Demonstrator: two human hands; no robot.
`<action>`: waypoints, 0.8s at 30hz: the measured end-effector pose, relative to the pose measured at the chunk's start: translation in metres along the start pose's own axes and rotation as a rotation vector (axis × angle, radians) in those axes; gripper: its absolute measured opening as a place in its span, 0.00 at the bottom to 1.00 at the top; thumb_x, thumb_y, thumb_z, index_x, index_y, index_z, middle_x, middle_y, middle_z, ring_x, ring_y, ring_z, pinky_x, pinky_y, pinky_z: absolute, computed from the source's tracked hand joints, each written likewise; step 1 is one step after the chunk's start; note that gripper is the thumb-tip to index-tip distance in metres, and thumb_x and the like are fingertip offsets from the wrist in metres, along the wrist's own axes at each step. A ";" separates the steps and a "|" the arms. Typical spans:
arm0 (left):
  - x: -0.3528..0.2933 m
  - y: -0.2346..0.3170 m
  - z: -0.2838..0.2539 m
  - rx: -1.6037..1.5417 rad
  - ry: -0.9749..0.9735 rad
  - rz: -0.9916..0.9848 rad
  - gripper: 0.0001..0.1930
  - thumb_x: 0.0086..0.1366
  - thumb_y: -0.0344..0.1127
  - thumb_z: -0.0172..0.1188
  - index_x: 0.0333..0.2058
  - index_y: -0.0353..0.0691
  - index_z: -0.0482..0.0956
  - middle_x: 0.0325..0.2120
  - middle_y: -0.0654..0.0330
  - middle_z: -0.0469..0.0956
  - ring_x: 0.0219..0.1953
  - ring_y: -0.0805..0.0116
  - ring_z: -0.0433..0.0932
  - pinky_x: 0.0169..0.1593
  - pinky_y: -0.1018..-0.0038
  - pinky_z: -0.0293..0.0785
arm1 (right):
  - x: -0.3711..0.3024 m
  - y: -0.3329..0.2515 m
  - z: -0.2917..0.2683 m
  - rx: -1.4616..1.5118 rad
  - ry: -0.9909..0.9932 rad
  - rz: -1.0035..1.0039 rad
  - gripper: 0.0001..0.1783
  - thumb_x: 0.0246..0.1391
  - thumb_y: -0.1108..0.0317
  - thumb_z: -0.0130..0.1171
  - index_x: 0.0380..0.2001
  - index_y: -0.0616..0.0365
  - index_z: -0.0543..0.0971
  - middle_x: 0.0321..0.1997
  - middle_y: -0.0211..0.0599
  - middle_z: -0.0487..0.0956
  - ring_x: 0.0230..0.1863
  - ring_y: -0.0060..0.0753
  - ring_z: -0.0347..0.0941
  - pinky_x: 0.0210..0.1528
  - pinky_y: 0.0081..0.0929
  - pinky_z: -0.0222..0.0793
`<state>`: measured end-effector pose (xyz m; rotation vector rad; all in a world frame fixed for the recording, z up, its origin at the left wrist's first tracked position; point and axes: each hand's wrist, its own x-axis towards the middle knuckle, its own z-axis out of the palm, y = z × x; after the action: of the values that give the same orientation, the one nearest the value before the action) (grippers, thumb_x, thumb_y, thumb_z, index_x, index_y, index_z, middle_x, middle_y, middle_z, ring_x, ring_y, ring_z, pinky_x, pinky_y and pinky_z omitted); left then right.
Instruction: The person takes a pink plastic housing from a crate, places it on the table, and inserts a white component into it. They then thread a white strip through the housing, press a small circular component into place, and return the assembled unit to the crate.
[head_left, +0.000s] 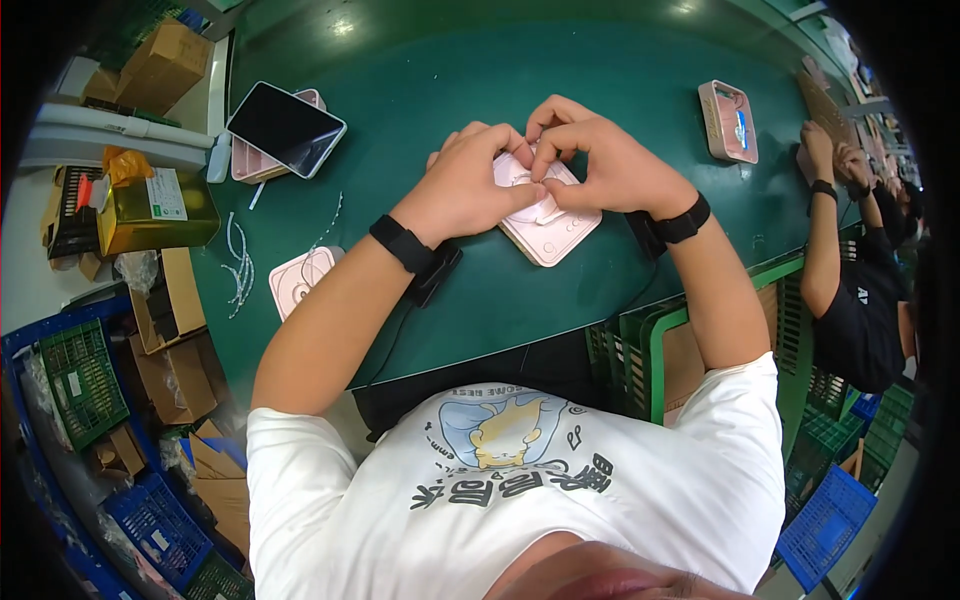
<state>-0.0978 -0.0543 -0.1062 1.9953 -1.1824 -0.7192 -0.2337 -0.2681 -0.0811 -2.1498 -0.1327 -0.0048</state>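
A pale pink square plastic panel (pixel 556 240) with rounded corners lies on the green table, under both my hands. My left hand (pixel 466 188) reaches over its left side, thumb and fingers pinched near the middle of the panel. From the other side my right hand (pixel 618 162) bends its fingers down to the same spot, and the two thumbs meet or nearly meet there. A thin pale round part shows between the hands. Whatever small thing the fingertips grip is hidden by the fingers.
On the green table (pixel 420 60), a phone (pixel 287 128) rests on a pink casing at left. Loose pale wires (pixel 241 265) and another pink panel (pixel 300 277) lie nearer. A pink open casing (pixel 728 122) stands at right. Beyond it, a co-worker's hands (pixel 835 155) are busy.
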 end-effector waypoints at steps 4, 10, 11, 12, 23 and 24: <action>0.000 -0.012 -0.012 -0.072 -0.085 0.119 0.25 0.64 0.47 0.82 0.54 0.43 0.86 0.56 0.53 0.79 0.64 0.54 0.78 0.67 0.60 0.76 | 0.002 0.009 0.006 0.000 0.023 -0.032 0.12 0.48 0.68 0.76 0.37 0.57 0.89 0.54 0.39 0.85 0.54 0.38 0.80 0.60 0.35 0.78; -0.006 -0.024 -0.043 -0.032 0.007 0.344 0.22 0.64 0.41 0.80 0.56 0.44 0.87 0.56 0.55 0.82 0.62 0.53 0.80 0.66 0.60 0.77 | 0.004 0.000 0.002 -0.196 0.119 -0.016 0.13 0.51 0.66 0.77 0.39 0.57 0.85 0.43 0.34 0.81 0.43 0.29 0.77 0.47 0.30 0.76; -0.004 -0.024 -0.047 -0.012 0.039 0.367 0.21 0.66 0.37 0.79 0.56 0.43 0.87 0.57 0.56 0.82 0.60 0.57 0.81 0.64 0.63 0.79 | 0.003 -0.002 0.003 -0.195 0.122 -0.018 0.13 0.51 0.66 0.77 0.39 0.57 0.85 0.43 0.34 0.81 0.43 0.29 0.77 0.47 0.30 0.76; -0.004 -0.022 -0.049 -0.006 0.037 0.366 0.21 0.66 0.37 0.79 0.56 0.43 0.87 0.57 0.56 0.82 0.60 0.57 0.81 0.64 0.63 0.79 | 0.003 -0.004 0.005 -0.169 0.105 0.075 0.14 0.53 0.66 0.77 0.39 0.57 0.83 0.41 0.33 0.80 0.40 0.27 0.75 0.44 0.29 0.74; -0.005 -0.004 -0.030 0.287 0.181 0.537 0.05 0.61 0.32 0.76 0.36 0.43 0.91 0.43 0.63 0.86 0.47 0.56 0.85 0.50 0.61 0.84 | 0.001 0.004 0.013 0.044 0.040 0.182 0.14 0.63 0.67 0.73 0.44 0.58 0.78 0.32 0.26 0.74 0.32 0.20 0.67 0.35 0.24 0.67; -0.005 -0.003 -0.027 0.290 0.178 0.537 0.05 0.61 0.32 0.76 0.36 0.43 0.91 0.43 0.63 0.86 0.47 0.56 0.85 0.50 0.61 0.84 | 0.001 0.004 0.014 0.048 0.042 0.177 0.13 0.63 0.67 0.72 0.44 0.58 0.78 0.32 0.26 0.73 0.32 0.20 0.67 0.35 0.24 0.67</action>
<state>-0.0780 -0.0412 -0.0917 1.7874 -1.6848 -0.1016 -0.2333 -0.2588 -0.0922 -2.1054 0.0810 0.0556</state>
